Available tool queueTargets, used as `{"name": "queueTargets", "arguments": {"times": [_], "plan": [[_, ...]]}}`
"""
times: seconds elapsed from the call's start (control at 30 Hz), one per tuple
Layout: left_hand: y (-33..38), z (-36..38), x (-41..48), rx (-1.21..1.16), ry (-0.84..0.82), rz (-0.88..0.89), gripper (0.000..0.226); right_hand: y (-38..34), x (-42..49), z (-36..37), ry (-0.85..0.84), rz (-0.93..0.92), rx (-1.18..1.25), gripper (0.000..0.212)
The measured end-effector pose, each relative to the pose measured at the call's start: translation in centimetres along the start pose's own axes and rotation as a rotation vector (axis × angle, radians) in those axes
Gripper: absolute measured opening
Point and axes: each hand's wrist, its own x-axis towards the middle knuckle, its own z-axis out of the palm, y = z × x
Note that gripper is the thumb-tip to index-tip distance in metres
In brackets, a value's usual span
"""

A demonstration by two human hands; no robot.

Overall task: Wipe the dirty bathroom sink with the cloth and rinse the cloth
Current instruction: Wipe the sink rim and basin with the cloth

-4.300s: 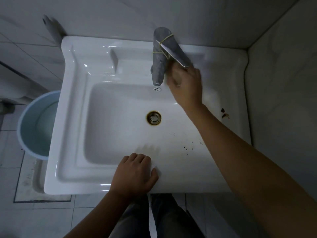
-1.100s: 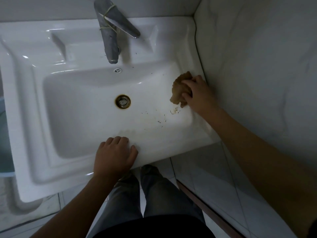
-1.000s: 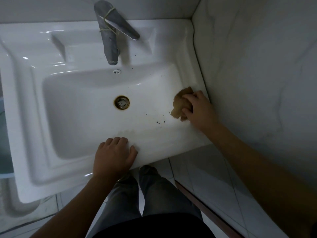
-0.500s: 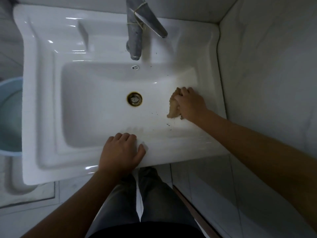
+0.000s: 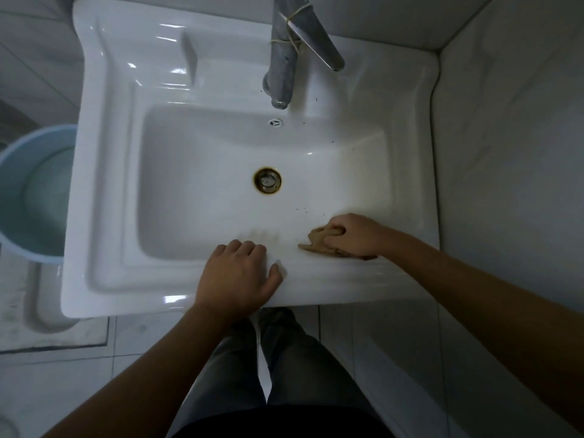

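— While the right hand [image 5: 355, 235] is bunching the cloth [image 5: 319, 243] against the front slope of the sink [image 5: 104, 191], what is threatening to go wrong?
— Dark specks [image 5: 303, 209] are lying just beyond the cloth, toward the drain [image 5: 267, 180]. A short stroke is likely going to be missing them, or dragging them across the white basin. More specks are sitting up by the tap [image 5: 281, 77], well apart from the cloth, so they are risking being forgotten
— And what are the hands doing?
— The right fingers [image 5: 338, 230] are curling round the cloth and clutching it into a wad, so only a small patch is touching the porcelain. The left hand [image 5: 240, 276] is resting on the front rim, its fingers [image 5: 249, 248] draping over the inner edge and holding nothing. It is sitting just beside the cloth, so a sweep to the left is probably going to be bumping into it
— How is the cloth looking?
— It is showing tan-brown, crumpled and limp, with one flat corner poking out leftward from under the hand. Whether it is soaking wet is not showing. Being so wadded, it is probably trapping grit in its folds, so a hasty rinse is risking leaving dirt inside
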Motion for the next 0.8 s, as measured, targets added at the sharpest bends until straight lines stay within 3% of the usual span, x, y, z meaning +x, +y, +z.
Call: {"name": "queueTargets", "arguments": {"times": [0.1, 0.27, 0.43, 0.63, 0.8], "plan": [[-0.1, 0.2, 0.0, -0.004, -0.006, -0.006, 0.058, -0.9, 1.8, 1.0, 0.029, -0.08, 0.06, 0.027], [-0.2, 0.5, 0.0, -0.019, 0.006, -0.006, 0.056, -1.1, 7.5, 1.3, 0.381, -0.22, -0.267, 0.049], [-0.5, 0.8, 0.0, -0.023, 0.012, 0.0, 0.055, -1.1, 11.4, -1.5, 0.541, -0.149, -0.387, 0.048], [-0.4, 0.9, 0.0, 0.014, 0.019, -0.002, 0.048, -0.3, 7.2, -0.2, 0.434, -0.034, -0.411, 0.051], [-0.3, 0.7, -0.1, 0.024, 0.03, 0.009, 0.047, -0.3, 4.2, 1.8, 0.158, -0.089, -0.103, 0.045]]}}
